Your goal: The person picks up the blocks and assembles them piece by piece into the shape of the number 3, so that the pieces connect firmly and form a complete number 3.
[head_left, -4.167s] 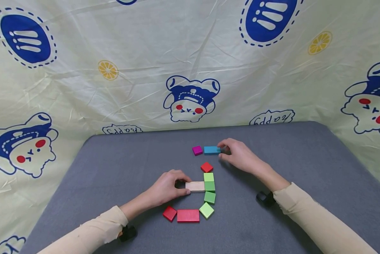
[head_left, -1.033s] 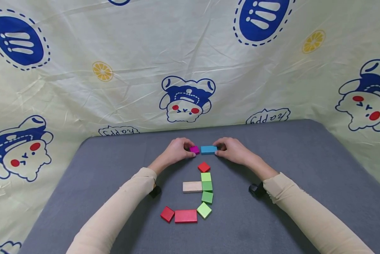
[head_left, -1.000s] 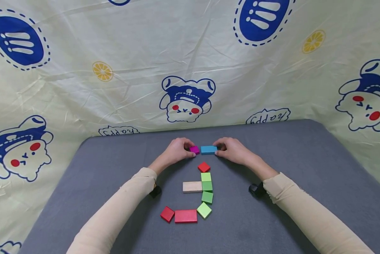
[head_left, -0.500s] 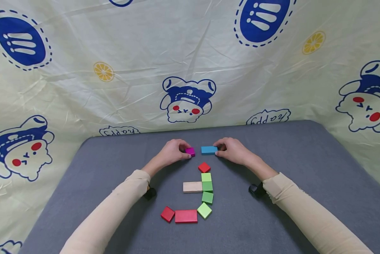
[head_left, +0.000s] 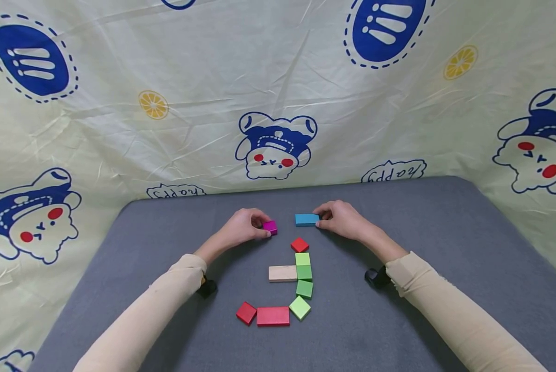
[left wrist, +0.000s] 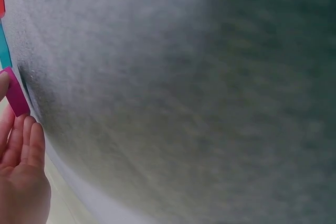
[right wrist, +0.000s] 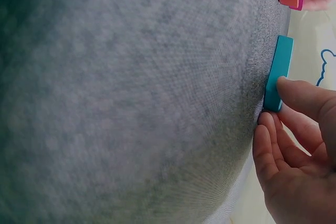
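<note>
Between thumb and fingers my left hand (head_left: 240,227) pinches a magenta block (head_left: 270,227), left of the red square block (head_left: 299,244). In the left wrist view the same magenta block (left wrist: 17,93) sits at the fingertips. My right hand (head_left: 345,221) pinches the right end of a blue rectangular block (head_left: 306,220) near the far side of the table. The right wrist view shows the thumb on that blue block (right wrist: 279,72). A gap separates the magenta and blue blocks.
Below the red block runs a column of green blocks (head_left: 304,273), with a pale wooden block (head_left: 282,274) against its left side. Nearer the front lie a red rectangular block (head_left: 273,316), a red square block (head_left: 246,313) and a light green block (head_left: 300,308). A printed curtain (head_left: 203,144) hangs behind the grey table (head_left: 375,330).
My left hand let go of the pale block, went to the magenta block and carried it left and slightly nearer, away from the blue block. My right hand stays at the blue block.
</note>
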`<state>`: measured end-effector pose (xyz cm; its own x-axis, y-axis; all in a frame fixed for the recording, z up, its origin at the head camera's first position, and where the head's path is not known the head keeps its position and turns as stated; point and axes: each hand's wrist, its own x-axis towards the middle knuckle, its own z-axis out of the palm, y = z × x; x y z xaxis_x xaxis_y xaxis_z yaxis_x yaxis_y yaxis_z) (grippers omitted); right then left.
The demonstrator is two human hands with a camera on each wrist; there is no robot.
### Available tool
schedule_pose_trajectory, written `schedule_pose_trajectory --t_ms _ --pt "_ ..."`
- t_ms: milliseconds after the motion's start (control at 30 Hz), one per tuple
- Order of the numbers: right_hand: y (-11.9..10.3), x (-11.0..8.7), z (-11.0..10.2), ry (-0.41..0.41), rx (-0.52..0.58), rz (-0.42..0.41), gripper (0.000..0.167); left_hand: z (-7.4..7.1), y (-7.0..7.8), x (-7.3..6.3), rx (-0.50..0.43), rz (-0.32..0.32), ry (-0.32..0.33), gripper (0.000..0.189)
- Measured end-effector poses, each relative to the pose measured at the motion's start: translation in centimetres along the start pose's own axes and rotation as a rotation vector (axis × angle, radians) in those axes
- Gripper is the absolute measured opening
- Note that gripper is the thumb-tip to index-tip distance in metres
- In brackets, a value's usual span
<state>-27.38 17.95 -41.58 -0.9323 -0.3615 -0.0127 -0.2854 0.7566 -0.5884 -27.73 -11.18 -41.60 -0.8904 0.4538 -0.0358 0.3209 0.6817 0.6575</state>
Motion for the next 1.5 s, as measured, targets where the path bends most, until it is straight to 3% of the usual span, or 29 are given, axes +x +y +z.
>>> schedule_pose_trajectory --t_ms 267,867,1500 --pt "0.0 0.0 0.0 0.002 0.004 0.003 0.033 -0.2 -0.9 -0.9 0.017 0.067 0.01 0.029" --pt "0.6 0.5 -0.2 -0.03 0.037 0.042 0.034 -0.3 -1.4 -2.1 0.025 0.066 -0.002 0.028" --pt "0.7 0.8 -0.6 -0.055 0.029 -0.015 0.032 -0.1 -1.9 -2.0 0.029 0.066 0.006 0.028"
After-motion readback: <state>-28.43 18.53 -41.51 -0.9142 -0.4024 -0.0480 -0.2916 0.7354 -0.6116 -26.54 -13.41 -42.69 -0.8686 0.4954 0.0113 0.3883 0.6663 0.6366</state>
